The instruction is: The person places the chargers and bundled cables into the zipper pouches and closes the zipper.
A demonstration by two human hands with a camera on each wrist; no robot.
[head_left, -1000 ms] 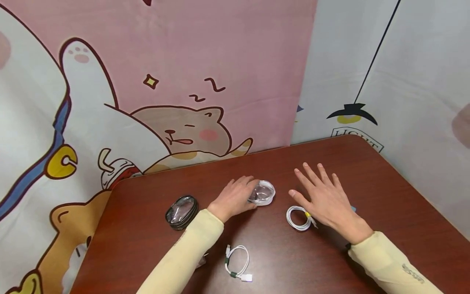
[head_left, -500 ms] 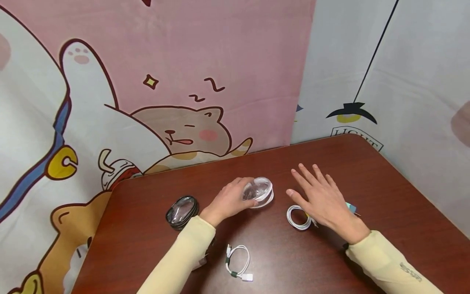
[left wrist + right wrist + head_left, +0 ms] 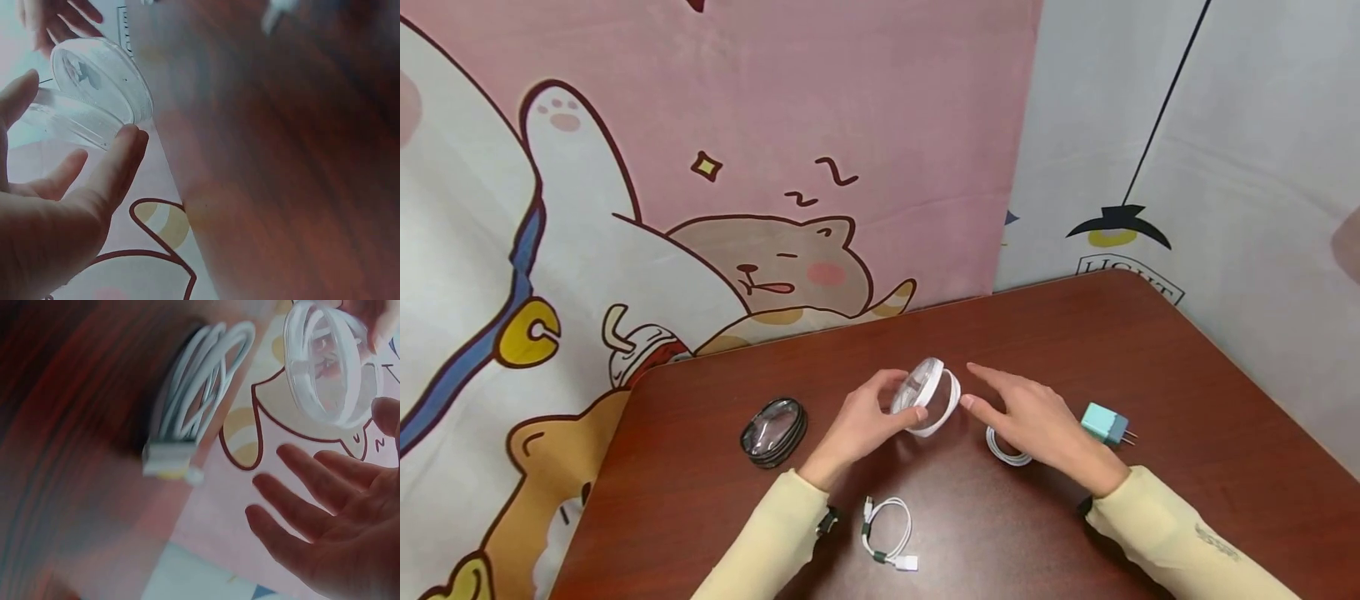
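A clear oval case (image 3: 929, 388) with white edging stands tilted above the middle of the table, its two halves spread apart like a clamshell. My left hand (image 3: 859, 418) grips it from the left, thumb on the near side; in the left wrist view the fingers hold the clear case (image 3: 103, 81) by its edge. To its right, my right hand (image 3: 1036, 421) has its fingers extended, fingertips close to the white rim. In the right wrist view that hand (image 3: 331, 519) holds nothing. Partly behind the right hand lies a coiled white cable (image 3: 1003, 450), secured with a yellow tie.
A black-edged clear case (image 3: 773, 432) lies left of the left hand. Nearer the front is a short white USB cable (image 3: 887, 533) with dark ties. A teal plug adapter (image 3: 1105, 423) sits right of the right hand. Printed cloth (image 3: 850, 167) hangs behind the table (image 3: 1045, 325).
My left hand has lifted and tipped the clear case, and its halves have parted. My right hand has moved left toward it, uncovering the teal adapter.
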